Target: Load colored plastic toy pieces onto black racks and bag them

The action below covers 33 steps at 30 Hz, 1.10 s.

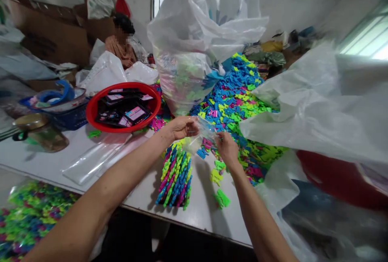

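A small clear plastic bag [205,129] is stretched between my two hands above the table. My left hand [184,128] pinches its left side, with fingers curled. On the other side, my right hand [226,145] is closed on the bag's edge. Just below my left hand stands a neat block of stacked plastic clips [176,177] in pink, blue, green and yellow. A few loose clips, among them a green clip [222,198], lie near my right forearm. Behind my hands spreads a big heap of the same bright clips [233,96].
A red basin [91,112] holding black printed packs stands left, near a lidded jar [45,135] and a blue basket [74,118]. Flat clear bags [91,163] lie on the white table [136,191]. A large filled plastic sack [184,64] rises behind. Another person [121,48] sits beyond.
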Tool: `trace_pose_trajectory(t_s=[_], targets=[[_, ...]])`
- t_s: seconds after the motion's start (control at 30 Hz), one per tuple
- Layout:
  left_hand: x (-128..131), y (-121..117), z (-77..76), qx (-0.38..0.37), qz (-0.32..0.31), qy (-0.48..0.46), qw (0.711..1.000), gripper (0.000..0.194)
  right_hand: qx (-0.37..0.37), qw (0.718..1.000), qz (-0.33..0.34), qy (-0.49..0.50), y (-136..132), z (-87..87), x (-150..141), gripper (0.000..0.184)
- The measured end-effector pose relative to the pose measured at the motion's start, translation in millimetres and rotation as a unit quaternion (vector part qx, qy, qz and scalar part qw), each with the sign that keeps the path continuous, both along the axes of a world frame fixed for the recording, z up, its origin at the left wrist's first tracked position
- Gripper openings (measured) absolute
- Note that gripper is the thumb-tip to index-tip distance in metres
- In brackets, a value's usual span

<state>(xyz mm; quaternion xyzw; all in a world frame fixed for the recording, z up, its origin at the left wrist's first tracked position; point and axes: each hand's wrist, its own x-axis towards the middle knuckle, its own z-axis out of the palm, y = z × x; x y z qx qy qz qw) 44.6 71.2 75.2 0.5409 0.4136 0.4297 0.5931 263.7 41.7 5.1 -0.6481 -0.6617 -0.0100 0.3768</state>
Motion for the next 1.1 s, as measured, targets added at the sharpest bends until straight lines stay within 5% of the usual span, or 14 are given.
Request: trace_pose_trajectory(t_s=[0.07,0.17,0.23,0.27,0.33,0.43,0.57,0.67,0.8,0.93,1.0,1.1], targets=[[-10.1,-2.3,-5.3,-0.002,-0.050,0.000,0.999,0.014,-0.017,0.977,0.022,0.211,18.6,-0.8,4.6,0.018],[-30.4,9.3,-14.1,0.091,-0.126,0.133,0.979,0.017,-0.005,0.866,0.116,0.486,37.1,16.9,4.6,0.028],[-39.7,26.0,-21.1,0.200,-0.075,0.260,0.942,0.018,0.007,0.815,0.206,0.541,44.6,25.1,-4.5,0.028],[-42.0,35.1,-26.0,0.233,-0.013,0.304,0.924,0.018,0.005,0.816,0.236,0.528,47.6,24.4,-11.5,0.027],[-42.7,49.9,-41.2,0.232,0.103,0.349,0.902,0.021,-0.035,0.866,0.242,0.436,52.2,11.6,-27.5,0.026],[-41.1,52.7,-77.1,0.146,0.140,0.371,0.906,0.036,-0.149,0.926,0.200,0.283,52.3,-26.6,-47.1,0.038],[-47.2,16.0,-127.2,0.089,0.155,0.367,0.913,0.044,-0.208,0.927,0.203,0.235,25.6,-73.2,-54.2,0.042],[-55.5,-28.8,-147.8,0.087,0.193,0.354,0.911,0.040,-0.168,0.943,0.164,0.234,-13.0,-92.0,-53.7,0.039],[-63.9,-77.3,-159.9,0.120,0.199,0.366,0.901,0.028,-0.101,0.963,0.115,0.221,-55.4,-115.1,-59.2,0.033],[-62.7,-79.5,-165.2,0.062,0.072,0.423,0.901,0.022,-0.165,0.960,0.033,0.223,-58.4,-133.4,-63.6,0.035],[-57.6,-71.9,-161.0,0.025,0.034,0.416,0.908,0.021,-0.218,0.961,0.022,0.167,-52.9,-128.1,-66.7,0.027],[-54.8,-75.7,-143.0,-0.001,0.053,0.374,0.926,0.017,-0.220,0.966,0.131,0.029,-53.6,-98.3,-88.4,0.020]])
